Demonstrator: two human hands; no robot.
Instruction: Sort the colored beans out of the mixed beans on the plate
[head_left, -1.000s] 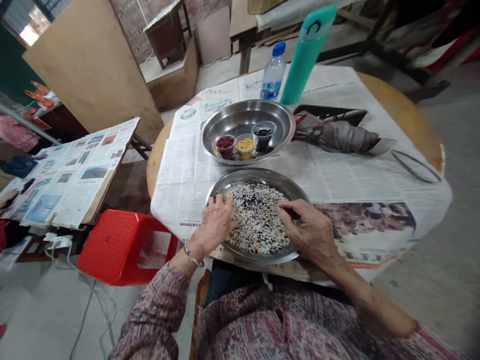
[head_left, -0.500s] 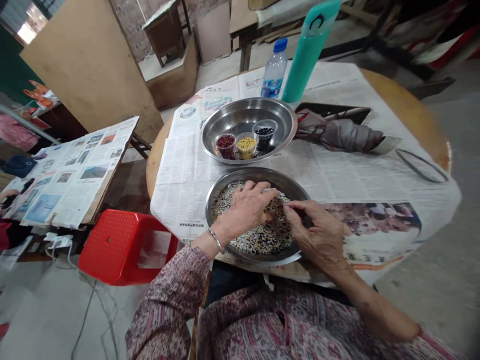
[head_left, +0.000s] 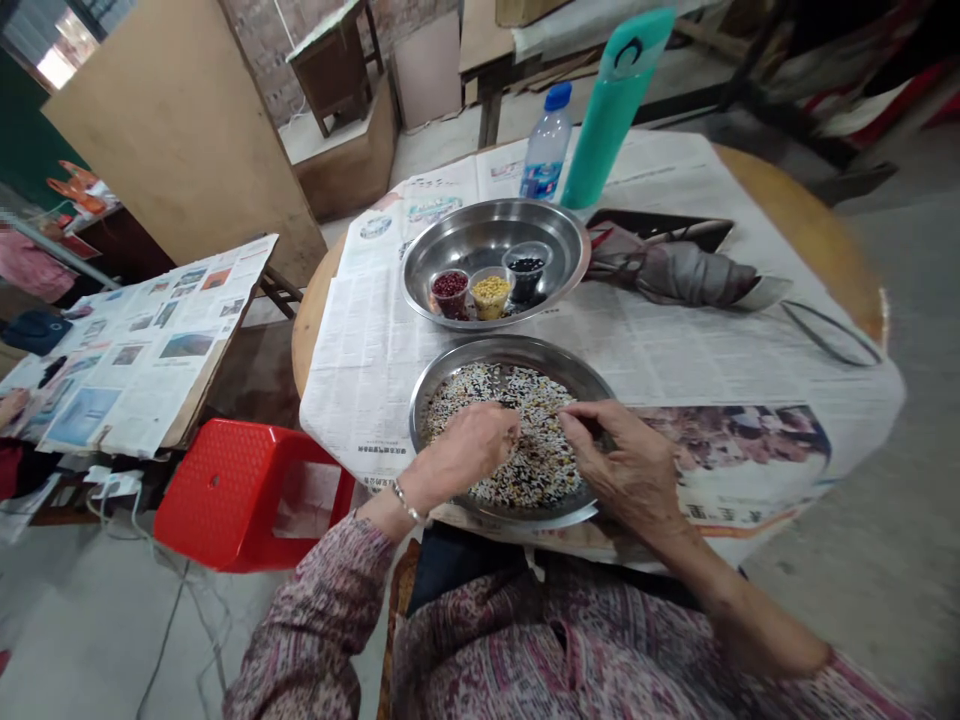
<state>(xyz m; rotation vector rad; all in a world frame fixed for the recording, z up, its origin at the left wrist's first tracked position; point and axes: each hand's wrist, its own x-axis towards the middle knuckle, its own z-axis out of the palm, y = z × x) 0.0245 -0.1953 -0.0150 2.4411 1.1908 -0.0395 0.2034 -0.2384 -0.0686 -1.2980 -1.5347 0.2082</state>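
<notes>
A basin (head_left: 517,345) of mixed grains (head_left: 540,480) lay under the left hand (head_left: 472,445) and right hand (head_left: 634,470), fingers bent, grip impossible to tell. Beyond them, another basin (head_left: 465,238) held three cups (head_left: 491,298), seemingly of red, yellow and black beans. Newspaper (head_left: 360,340) covered the bench (head_left: 817,220); left of the fingers stood a stool (head_left: 214,490).

This looks like a plain, makeshift workroom or communal hall, though the dim, blurred edges leave its exact kind uncertain. A round wooden worktop (head_left: 780,200) is spread with newspaper (head_left: 712,375), and a second, newspaper-covered table (head_left: 142,335) stands off to the left. Behind are a bare brick wall (head_left: 262,45), a large leaning wooden board (head_left: 180,120) and rough wooden furniture (head_left: 334,65). A red plastic stool (head_left: 217,490) sits on a grey, concrete-looking floor (head_left: 75,620), where loose cables (head_left: 176,610) trail from a white power strip (head_left: 116,483).
</notes>
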